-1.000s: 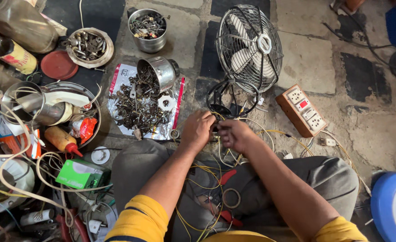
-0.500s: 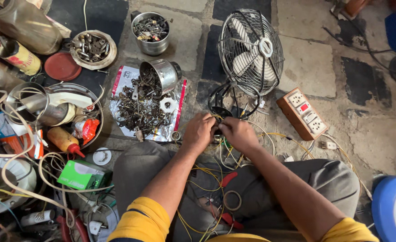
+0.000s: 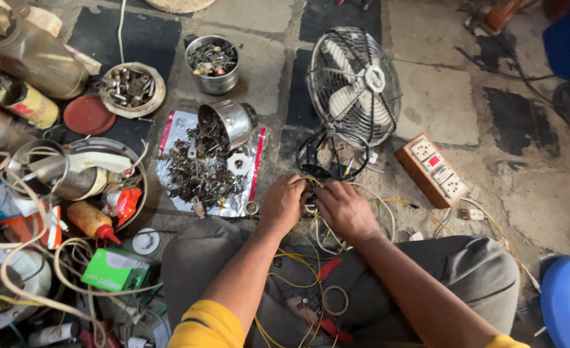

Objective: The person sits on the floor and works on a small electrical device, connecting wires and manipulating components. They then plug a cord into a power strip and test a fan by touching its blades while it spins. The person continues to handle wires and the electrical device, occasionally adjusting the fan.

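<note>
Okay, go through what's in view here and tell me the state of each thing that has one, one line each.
Left hand: closed around the wire bundle, fingers curled.
Right hand: pinching the same wire bundle.
Table fan: lying tilted back, blades not blurred.
Steel tin: tipped on its side, small metal parts spilled onto a sheet.
Round steel tin: upright, full of parts.
Socket board: flat on the floor.

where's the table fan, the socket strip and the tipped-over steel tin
table fan (image 3: 354, 87), head view, on the wire grille by the hub
socket strip (image 3: 432, 169), head view, on its white top face
tipped-over steel tin (image 3: 233, 121), head view, on its shiny side wall
</note>
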